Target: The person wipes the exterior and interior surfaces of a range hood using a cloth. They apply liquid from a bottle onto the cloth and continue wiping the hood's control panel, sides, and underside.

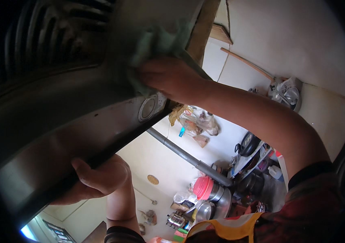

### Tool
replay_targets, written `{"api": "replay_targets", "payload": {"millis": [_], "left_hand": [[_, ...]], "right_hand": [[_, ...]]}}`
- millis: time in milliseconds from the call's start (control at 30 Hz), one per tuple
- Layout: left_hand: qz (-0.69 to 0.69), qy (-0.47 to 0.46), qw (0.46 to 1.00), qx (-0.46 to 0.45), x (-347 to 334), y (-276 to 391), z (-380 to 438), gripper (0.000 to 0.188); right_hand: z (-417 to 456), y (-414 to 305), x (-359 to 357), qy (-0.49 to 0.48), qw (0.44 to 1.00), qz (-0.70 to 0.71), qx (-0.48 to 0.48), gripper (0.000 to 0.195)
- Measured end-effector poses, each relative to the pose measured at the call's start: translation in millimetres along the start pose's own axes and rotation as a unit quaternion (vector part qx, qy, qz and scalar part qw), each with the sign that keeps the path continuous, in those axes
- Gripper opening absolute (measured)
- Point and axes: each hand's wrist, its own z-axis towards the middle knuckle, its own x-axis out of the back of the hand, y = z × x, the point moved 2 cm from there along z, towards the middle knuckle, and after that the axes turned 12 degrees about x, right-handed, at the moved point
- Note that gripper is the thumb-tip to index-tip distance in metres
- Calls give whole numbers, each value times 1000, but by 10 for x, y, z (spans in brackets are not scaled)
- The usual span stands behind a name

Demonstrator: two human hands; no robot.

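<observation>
The underside of a metal range hood [69, 130] fills the left of the view, with dark slotted vents [44, 33] and a round light [148, 107] near its corner. My right hand [172, 79] presses a green cloth [157, 42] against the inner panel beside that light. The cloth is bunched and blurred, and its folds spread past my fingers. Lower down, my left hand [99, 179] grips the hood's dark rim [108, 152], thumb on the panel side and fingers on the outside.
A grey pipe [187, 156] runs along the white wall. Plastic bags [201, 123] hang near the hood's corner. Beyond my right arm are a rack [248, 161] with a black pan [249, 143], a pink colander [202, 187] and metal pots [205, 211]. A wall-hung bag [284, 92] holds utensils.
</observation>
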Motion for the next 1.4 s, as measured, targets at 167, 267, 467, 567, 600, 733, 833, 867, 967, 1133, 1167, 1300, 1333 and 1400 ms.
{"api": "replay_targets", "payload": {"millis": [167, 267, 467, 567, 600, 733, 833, 867, 967, 1133, 1167, 1300, 1333, 1400], "left_hand": [[-12, -2, 1000, 6, -55, 40, 40, 89], [-25, -5, 1000, 6, -49, 81, 66, 92], [-11, 14, 1000, 25, -20, 61, 31, 86], [-9, -1, 1000, 21, -24, 21, 7, 84], [-8, -5, 1000, 21, -35, 15, -14, 83], [-10, -17, 999, 27, -81, -14, -23, 80], [-20, -12, 999, 24, -69, -16, -19, 78], [-23, -12, 999, 23, -67, -13, -24, 77], [-23, -19, 999, 19, -42, -36, -35, 75], [-40, -13, 999, 16, -7, -65, -45, 71], [-42, -13, 999, 17, 2, -58, -45, 71], [-50, -5, 999, 12, -1, -44, -39, 68], [-55, -5, 998, 13, -13, -42, -36, 67], [-62, -3, 998, 17, -26, -56, -43, 66]], "right_hand": [[-563, -77, 91, -56, 991, 69, -104, 39], [-527, -84, 210, -9, 978, 115, -175, 41], [-486, -374, 62, 107, 980, 54, -160, 47], [-622, -474, -187, 147, 968, 75, -189, 39], [-650, -478, -263, 172, 963, 73, -192, 37], [-653, -536, -447, 262, 940, 43, -216, 36], [-657, -745, -643, 327, 916, 15, -230, 26], [-705, -751, -712, 317, 912, 33, -259, 25], [-855, -852, -951, 310, 909, 63, -272, 23], [-891, -900, -809, 202, 947, 27, -249, 25], [-854, -853, -700, 185, 955, 54, -226, 26], [-789, -607, -414, 284, 919, 43, -268, 36], [-752, -623, -445, 282, 931, 28, -230, 35], [-737, -705, -601, 268, 929, -15, -254, 31]]}}
